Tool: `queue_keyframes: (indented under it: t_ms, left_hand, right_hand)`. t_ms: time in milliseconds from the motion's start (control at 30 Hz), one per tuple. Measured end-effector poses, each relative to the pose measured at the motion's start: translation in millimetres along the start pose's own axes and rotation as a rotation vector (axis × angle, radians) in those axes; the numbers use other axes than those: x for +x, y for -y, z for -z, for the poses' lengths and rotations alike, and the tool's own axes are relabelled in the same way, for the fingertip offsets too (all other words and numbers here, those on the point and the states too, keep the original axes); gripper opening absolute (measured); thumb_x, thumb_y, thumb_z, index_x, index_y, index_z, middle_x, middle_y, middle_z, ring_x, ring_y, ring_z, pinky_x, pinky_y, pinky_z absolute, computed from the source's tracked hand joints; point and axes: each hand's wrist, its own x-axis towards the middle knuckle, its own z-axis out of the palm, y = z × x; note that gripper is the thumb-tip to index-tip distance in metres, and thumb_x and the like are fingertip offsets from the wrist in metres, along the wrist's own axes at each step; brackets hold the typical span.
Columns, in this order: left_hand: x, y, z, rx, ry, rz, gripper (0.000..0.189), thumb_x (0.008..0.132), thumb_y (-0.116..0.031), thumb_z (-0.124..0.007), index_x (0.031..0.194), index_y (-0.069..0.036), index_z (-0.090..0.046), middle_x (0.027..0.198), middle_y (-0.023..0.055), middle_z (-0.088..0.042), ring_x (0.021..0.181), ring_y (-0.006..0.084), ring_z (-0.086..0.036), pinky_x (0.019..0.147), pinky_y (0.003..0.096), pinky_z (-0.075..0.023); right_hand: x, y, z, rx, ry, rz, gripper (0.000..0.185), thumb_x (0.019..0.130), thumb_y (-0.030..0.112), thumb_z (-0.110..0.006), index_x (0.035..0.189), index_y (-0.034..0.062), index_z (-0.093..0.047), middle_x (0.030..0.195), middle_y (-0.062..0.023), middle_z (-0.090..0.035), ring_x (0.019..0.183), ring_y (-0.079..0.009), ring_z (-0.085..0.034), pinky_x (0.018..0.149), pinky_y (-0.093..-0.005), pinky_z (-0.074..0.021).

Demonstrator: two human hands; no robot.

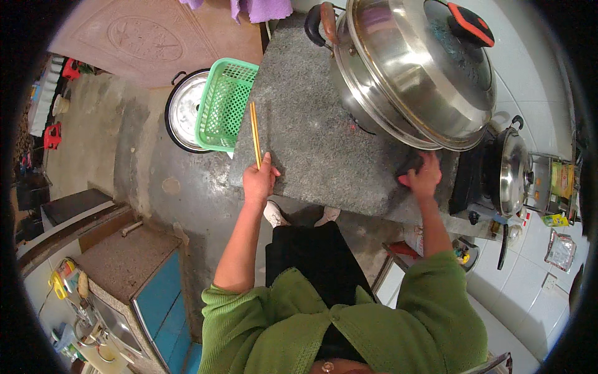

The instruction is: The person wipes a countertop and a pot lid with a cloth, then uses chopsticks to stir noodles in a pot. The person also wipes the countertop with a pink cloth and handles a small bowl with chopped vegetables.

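Note:
My left hand (259,182) is closed around a pair of wooden chopsticks (254,131) at the left edge of the grey stone countertop (299,107). The chopsticks point away from me. Below the rim of a large stainless-steel steamer pot (373,84), my right hand (424,175) presses a pink cloth (404,179) on the counter; much of the cloth is hidden under the hand. A domed metal lid (406,56) with a black and red handle (471,24) covers the pot. A green plastic basket (224,107) lies beyond the counter's left edge, near the chopsticks.
A round metal lid or pan (184,112) is partly behind the basket. At right, a lidded frying pan (511,173) stands on a black stove (474,173). A sink counter (126,257) with blue cabinet doors (161,299) is at lower left. Purple cloth (266,9) hangs at the top.

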Motion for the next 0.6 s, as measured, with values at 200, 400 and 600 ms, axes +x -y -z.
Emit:
queue_keyframes:
  t_ms: [200, 400, 600]
  left_hand:
    - [-4, 1, -3, -0.006, -0.008, -0.041, 0.058, 0.105, -0.046, -0.060, 0.064, -0.005, -0.062, 0.049, -0.0018, -0.045, 0.039, 0.0090, -0.036, 0.040, 0.0292, -0.0258]
    - [-33, 2, 2, -0.096, 0.016, -0.129, 0.054, 0.108, -0.037, -0.057, 0.066, -0.003, -0.063, 0.051, -0.0014, -0.048, 0.043, 0.0073, -0.040, 0.043, 0.0278, -0.0303]
    - [-63, 5, 18, -0.207, -0.131, -0.220, 0.048, 0.110, -0.033, -0.056, 0.071, -0.005, -0.063, 0.052, -0.0031, -0.047, 0.044, 0.0054, -0.038, 0.042, 0.0254, -0.0283]
  right_hand:
    - [-25, 41, -17, -0.178, -0.153, -0.048, 0.066, 0.077, 0.020, -0.067, 0.141, 0.0108, -0.055, 0.158, -0.0210, -0.042, 0.135, -0.0468, -0.045, 0.112, -0.0567, -0.0391]
    - [-72, 236, -36, 0.102, -0.006, 0.276, 0.066, 0.078, 0.018, -0.067, 0.143, 0.0127, -0.056, 0.158, -0.0202, -0.041, 0.137, -0.0465, -0.042, 0.112, -0.0603, -0.0364]
    - [-93, 362, -64, 0.341, 0.032, 0.613, 0.039, 0.085, 0.018, -0.064, 0.123, 0.0166, -0.071, 0.155, -0.0051, -0.050, 0.136, -0.0300, -0.049, 0.102, -0.0494, -0.0435]
